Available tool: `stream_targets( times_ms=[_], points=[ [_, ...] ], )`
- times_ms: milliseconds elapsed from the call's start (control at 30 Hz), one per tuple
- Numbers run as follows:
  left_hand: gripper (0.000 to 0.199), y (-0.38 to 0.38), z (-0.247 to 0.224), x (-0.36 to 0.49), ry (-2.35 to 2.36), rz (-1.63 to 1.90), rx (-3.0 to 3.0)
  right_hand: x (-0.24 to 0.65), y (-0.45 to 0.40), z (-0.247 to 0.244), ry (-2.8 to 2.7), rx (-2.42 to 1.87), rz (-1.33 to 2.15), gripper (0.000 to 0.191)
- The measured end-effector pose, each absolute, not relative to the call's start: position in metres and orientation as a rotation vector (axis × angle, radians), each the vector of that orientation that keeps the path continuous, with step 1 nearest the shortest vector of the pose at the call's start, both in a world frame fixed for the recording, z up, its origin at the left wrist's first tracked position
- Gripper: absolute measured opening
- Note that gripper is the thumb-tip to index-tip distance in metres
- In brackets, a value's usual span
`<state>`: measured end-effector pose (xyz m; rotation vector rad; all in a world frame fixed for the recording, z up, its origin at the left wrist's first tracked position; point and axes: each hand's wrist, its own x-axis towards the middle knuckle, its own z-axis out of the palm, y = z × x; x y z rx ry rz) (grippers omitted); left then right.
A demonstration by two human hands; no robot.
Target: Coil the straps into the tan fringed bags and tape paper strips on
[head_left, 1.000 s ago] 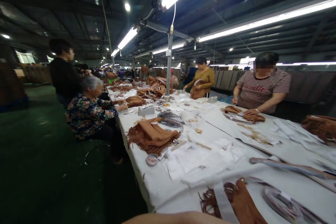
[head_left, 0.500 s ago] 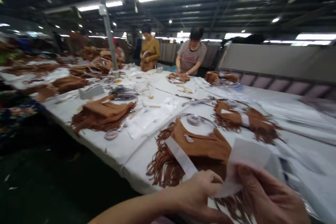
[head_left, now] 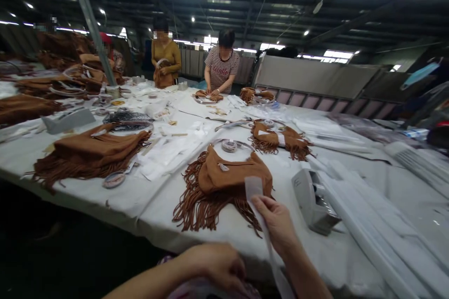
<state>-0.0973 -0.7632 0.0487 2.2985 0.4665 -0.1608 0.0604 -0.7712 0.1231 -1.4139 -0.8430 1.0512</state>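
Observation:
My right hand pinches a long, whitish translucent strip between thumb and fingers. The strip's upper end overlaps my view of a brown fringed handbag, and its tail hangs down past my wrist. This bag lies on the white-covered table, its coiled strap above the opening and a small white tag on the front. My left hand is low, in front of the table edge, with its fingers curled; whatever they may hold is hidden.
Right of the bag stands a grey-white tape dispenser, beside long plastic sheets. Another fringed bag lies left, and a banded one farther back. A metal post rises at left. Two co-workers handle brown bags across the table.
The view has swung right. My hands have moved apart: the right one now has the narrow strip over the bag, while the left has dropped toward my body. The wide white sheet is no longer seen.

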Motion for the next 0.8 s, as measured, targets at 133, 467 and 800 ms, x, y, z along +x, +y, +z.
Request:
stream_targets(
  times_ms=[133, 467, 800],
  points=[
    [0.033, -0.727, 0.052, -0.107, 1.434, 0.323, 2.476, 0.055, -0.746, 0.035, -1.009, -1.589, 0.789, 0.054],
    [0.038, -0.696, -0.006, -0.083, 1.775, 0.398, 2.505, 0.068, -0.747, -0.033, -2.064, -1.711, -0.424, 0.022],
    [0.037, -0.658, 0.011, -0.087, 1.516, -0.077, 2.573, 0.065, -0.738, -0.026, -1.815, -1.879, 0.125, 0.027]
  ],
)
